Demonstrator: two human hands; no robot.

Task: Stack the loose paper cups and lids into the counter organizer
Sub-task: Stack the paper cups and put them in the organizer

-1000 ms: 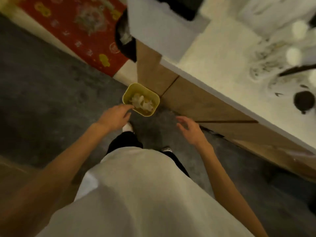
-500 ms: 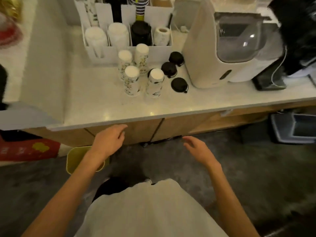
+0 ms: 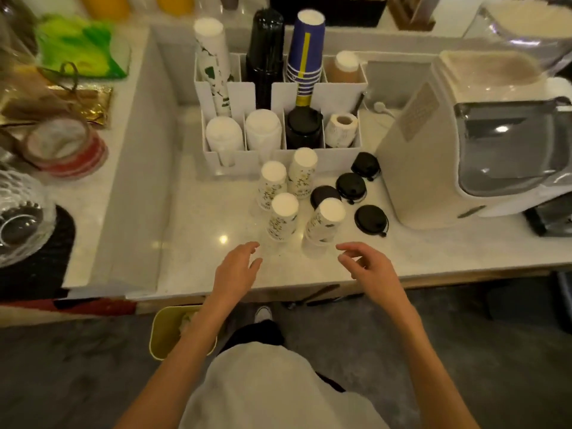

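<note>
Several white floral paper cups [image 3: 283,216] stand upside down on the white counter [image 3: 210,230], in front of the white organizer [image 3: 272,156]. To their right lie several black lids [image 3: 370,219], one partly hidden behind a cup. The organizer holds stacks of white, black and blue cups and lids. My left hand [image 3: 236,270] hovers open just short of the nearest cups. My right hand [image 3: 368,270] hovers open too, fingers curled, beside the right front cup [image 3: 325,221]. Neither hand touches anything.
A large white machine [image 3: 483,144] stands right of the lids. A raised white divider [image 3: 136,181] borders the left; beyond it are a glass bowl [image 3: 18,218], tape rolls and bags. A yellow bin [image 3: 170,332] sits on the floor below the counter edge.
The view has swung up from the floor and bin to the counter. Both hands have risen from below the counter edge to over its front, close to the loose cups.
</note>
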